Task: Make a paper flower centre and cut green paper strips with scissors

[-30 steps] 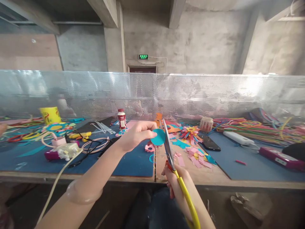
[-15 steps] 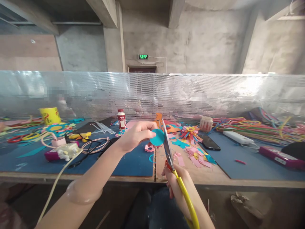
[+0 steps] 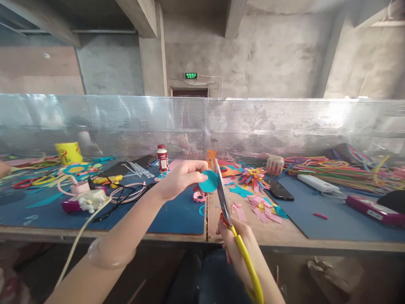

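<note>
Pinched between the fingers of my left hand (image 3: 186,179) is a round blue paper disc (image 3: 209,181), held up over the table. My right hand (image 3: 236,236) grips yellow-handled scissors (image 3: 224,200) with the blades pointing up and away from me. The blades look nearly closed and stand at the disc's right edge; whether they touch it I cannot tell. Below the disc lie a small pink paper ring (image 3: 198,196) and a thin blue paper curl (image 3: 202,210). A layered paper flower (image 3: 253,177) in pink, yellow and orange sits beyond the scissors, near pink and yellow scraps (image 3: 261,209).
A black phone (image 3: 280,190), a white power strip (image 3: 317,184) and a purple box (image 3: 375,211) lie at right. Colourful pipe cleaners (image 3: 335,171) are heaped behind. Leftward are a red-capped bottle (image 3: 162,158), cables (image 3: 122,196) and a yellow tub (image 3: 68,153). Another person's hand (image 3: 4,169) shows at far left.
Both hands hold almost the same pose, with the disc and scissors hardly shifted. The view has moved very slightly. At far left, the other person's hand shows a little more.
</note>
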A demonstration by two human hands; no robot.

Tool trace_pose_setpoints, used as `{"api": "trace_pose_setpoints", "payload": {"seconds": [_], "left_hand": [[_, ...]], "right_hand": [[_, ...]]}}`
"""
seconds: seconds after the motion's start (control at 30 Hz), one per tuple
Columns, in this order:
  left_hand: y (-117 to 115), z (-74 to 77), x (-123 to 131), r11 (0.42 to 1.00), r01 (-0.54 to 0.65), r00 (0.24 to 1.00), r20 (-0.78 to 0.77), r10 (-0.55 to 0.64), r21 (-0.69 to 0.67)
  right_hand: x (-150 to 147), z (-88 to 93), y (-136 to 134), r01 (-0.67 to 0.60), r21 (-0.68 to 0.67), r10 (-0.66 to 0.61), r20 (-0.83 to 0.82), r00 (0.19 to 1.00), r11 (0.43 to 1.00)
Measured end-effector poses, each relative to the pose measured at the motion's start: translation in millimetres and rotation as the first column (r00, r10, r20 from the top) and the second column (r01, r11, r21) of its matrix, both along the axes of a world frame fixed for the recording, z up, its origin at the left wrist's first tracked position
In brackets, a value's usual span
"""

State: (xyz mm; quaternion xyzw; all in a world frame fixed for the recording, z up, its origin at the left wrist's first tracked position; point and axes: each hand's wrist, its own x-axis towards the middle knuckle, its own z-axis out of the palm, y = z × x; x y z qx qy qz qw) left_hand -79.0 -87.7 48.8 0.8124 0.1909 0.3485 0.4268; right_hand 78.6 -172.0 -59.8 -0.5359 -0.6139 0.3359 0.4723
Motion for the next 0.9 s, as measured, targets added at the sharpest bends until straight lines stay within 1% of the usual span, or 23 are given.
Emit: {"api": "trace_pose_setpoints", "payload": {"seconds": [0.27,0.43,0.63,0.77,0.9], "left_hand": [[-0.1,0.4,0.3,1.0,-0.013,1.0,-0.019,0.013,0.022],[1.1,1.4,-0.5,0.999,-0.025,0.999,-0.029,0.027,0.037],[1.8,2.6,-0.8,0.997,-0.04,0.998,-0.049,0.042,0.059],[2.9,2.9,-1.4,0.996,-0.037,0.998,-0.04,0.04,0.08],[3.8,3.1,-1.8,0.995,-0.039,0.999,-0.015,0.041,0.092]], "right_hand": [[-4.4,-1.4,-0.4,0.077,0.024,-0.076,-0.021,0.997,0.997],[-0.5,2.2,-0.6,-0.01,-0.023,0.009,-0.02,1.0,1.0],[-0.4,4.5,-0.8,0.011,-0.022,-0.012,-0.019,1.0,1.0],[0.1,4.8,0.2,0.0,-0.037,0.0,0.003,1.0,0.999],[-0.8,4.8,-0.3,-0.001,-0.018,0.001,-0.004,1.0,1.0]]}}
